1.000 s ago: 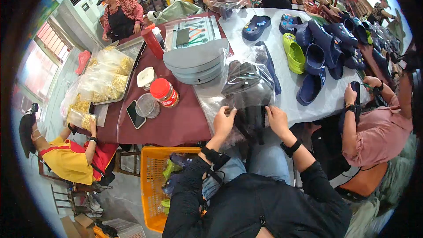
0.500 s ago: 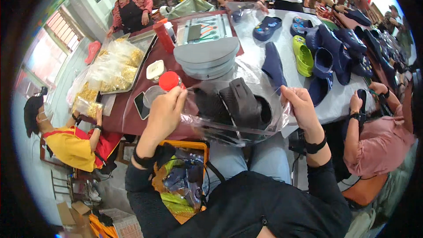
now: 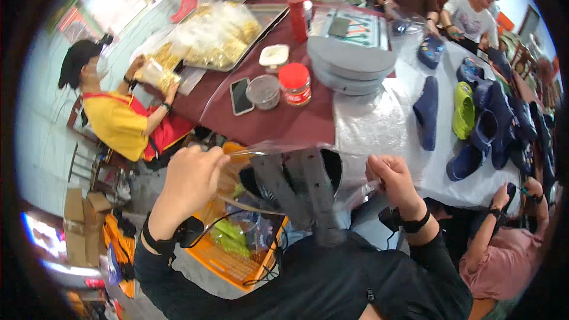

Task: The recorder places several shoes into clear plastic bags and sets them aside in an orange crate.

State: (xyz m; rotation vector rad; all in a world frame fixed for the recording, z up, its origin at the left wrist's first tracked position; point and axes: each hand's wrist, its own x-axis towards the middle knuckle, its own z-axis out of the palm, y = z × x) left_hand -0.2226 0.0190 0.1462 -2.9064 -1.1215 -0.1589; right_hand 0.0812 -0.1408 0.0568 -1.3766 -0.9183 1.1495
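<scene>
Stretching between both hands, the clear bag (image 3: 296, 172) is gripped by left hand (image 3: 192, 175) and right hand (image 3: 391, 178).

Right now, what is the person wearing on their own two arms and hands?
Both arms are in long black sleeves that end at the wrists. The left hand and the right hand are bare, with no gloves. Each wrist carries a black band; a small dark box hangs by each band, the one at the left wrist with a thin black cable trailing from it.

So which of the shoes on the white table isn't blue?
The lime-green clog, lying between a flat navy shoe on its left and the heap of dark blue clogs on its right.
</scene>
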